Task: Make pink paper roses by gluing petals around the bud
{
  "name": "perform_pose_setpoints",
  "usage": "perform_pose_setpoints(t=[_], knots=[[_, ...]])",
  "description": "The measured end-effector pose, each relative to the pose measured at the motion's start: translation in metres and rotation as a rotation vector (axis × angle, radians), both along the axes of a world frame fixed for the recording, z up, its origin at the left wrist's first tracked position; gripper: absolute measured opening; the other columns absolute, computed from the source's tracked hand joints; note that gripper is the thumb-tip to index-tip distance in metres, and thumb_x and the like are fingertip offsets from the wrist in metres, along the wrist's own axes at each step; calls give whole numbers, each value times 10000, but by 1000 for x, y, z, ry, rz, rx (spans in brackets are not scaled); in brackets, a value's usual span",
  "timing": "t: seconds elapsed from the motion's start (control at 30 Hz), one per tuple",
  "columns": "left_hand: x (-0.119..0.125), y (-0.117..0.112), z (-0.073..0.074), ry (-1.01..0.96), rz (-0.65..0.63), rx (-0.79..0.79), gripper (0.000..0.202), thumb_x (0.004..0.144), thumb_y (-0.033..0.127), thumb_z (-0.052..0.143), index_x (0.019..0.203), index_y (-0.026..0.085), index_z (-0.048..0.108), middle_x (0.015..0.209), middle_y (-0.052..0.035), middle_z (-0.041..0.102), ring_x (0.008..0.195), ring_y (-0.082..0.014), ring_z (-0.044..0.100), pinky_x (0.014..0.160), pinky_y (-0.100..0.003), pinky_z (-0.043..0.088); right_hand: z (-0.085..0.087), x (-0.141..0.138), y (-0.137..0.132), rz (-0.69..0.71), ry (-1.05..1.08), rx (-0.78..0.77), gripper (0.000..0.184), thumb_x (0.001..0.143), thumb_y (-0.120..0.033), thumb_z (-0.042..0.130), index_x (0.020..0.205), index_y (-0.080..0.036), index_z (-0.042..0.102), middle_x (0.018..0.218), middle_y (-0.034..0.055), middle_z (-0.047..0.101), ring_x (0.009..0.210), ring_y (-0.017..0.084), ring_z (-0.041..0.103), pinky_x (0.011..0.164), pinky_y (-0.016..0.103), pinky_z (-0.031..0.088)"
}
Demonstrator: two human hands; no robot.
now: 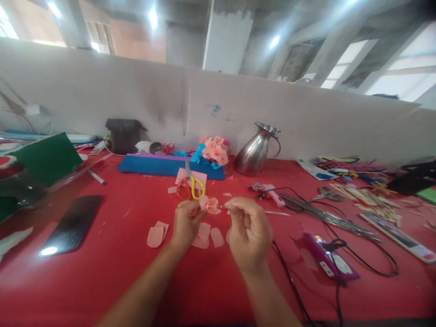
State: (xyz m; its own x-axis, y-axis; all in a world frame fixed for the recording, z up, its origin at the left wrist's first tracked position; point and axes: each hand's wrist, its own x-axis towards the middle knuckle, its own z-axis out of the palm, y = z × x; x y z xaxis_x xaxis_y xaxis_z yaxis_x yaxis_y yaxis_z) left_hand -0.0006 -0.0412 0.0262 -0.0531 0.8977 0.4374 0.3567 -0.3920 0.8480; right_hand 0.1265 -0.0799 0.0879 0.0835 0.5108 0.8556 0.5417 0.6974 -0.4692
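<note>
My left hand (185,223) is closed on a small pink paper flower (211,205), its curled petals facing right. Close beside the bloom, my right hand (250,229) pinches a small pink paper petal (230,204) between thumb and fingertips. Several cut pink petals (156,236) lie on the red table around my hands, some partly hidden behind them. Just beyond my left hand are scissors (190,181) with one red and one yellow handle, resting on a pink paper sheet (200,176).
Behind stand a bunch of pink paper flowers (215,151) and a steel jug (254,152). To the right lie a glue gun (272,193), metal wires (327,217) and a purple power socket box (329,259) with black cables. A phone (73,222) is at left.
</note>
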Motion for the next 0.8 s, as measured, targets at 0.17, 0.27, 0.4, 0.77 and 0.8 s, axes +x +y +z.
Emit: perform_pose_setpoints(t=[0.17, 0.27, 0.4, 0.77, 0.8], knots=[[0, 1, -2, 32, -21, 6, 192, 760, 252, 576, 591, 172, 615, 597, -6, 594, 674, -155, 554, 682, -258, 426, 1, 0, -1, -25, -4, 3, 116, 855, -132, 509, 917, -216, 559, 830, 21, 624, 753, 142, 609, 645, 285, 527], [0, 1, -3, 47, -16, -7, 199, 760, 246, 573, 579, 170, 602, 578, -1, 579, 671, -154, 553, 685, -259, 426, 1, 0, -1, -30, -17, -4, 105, 861, -149, 501, 917, -216, 558, 831, 28, 626, 756, 150, 611, 640, 296, 530], [0, 1, -2, 59, -9, -21, 199, 753, 259, 585, 577, 167, 598, 589, -4, 589, 671, -153, 555, 679, -258, 426, 1, 1, -1, -53, -34, 9, 92, 861, -158, 503, 911, -211, 559, 824, 33, 629, 775, 157, 614, 665, 306, 526], [1, 1, -4, 60, 2, -34, 170, 735, 246, 596, 588, 163, 616, 636, -12, 626, 651, -143, 549, 673, -261, 424, -2, 1, -2, -37, -30, 60, 153, 834, -98, 520, 927, -216, 548, 816, 29, 625, 761, 157, 605, 680, 314, 510], [1, 1, -4, 64, 3, -35, 169, 735, 241, 594, 587, 163, 616, 631, -11, 622, 650, -143, 548, 670, -260, 423, -2, 1, -2, -44, -33, 53, 148, 837, -100, 516, 923, -216, 550, 814, 29, 624, 765, 157, 605, 683, 311, 509]])
